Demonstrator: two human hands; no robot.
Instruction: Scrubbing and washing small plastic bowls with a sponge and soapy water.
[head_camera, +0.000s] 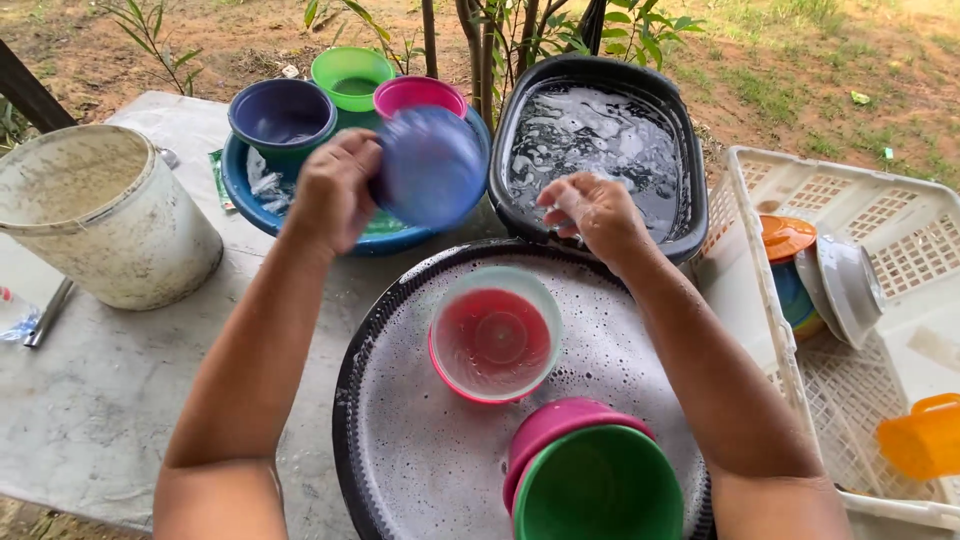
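- My left hand (335, 190) clamps the rim of a blue plastic bowl (430, 165), fingers curled over the near edge; the bowl is blurred and tilted up on its side, its open face turned toward me.
- My right hand (595, 212) is loosely closed, fingertips bunched; whether it pinches anything I cannot tell. It hangs just to the right of the bowl, level with it and apart from it, over the near rim of the black tub of soapy water (598, 140).
- Straight below my grip lies the round black basin of suds (420, 450), with a red bowl (493, 338) floating upright in it and a pink bowl (560, 425) nested with a green bowl (598, 490) nearer me.
- Behind my left hand sits a blue basin (250, 190) stacked with purple, green and pink bowls.
- Far left stands a white bucket (100, 215); far right, a white crate (880, 230).
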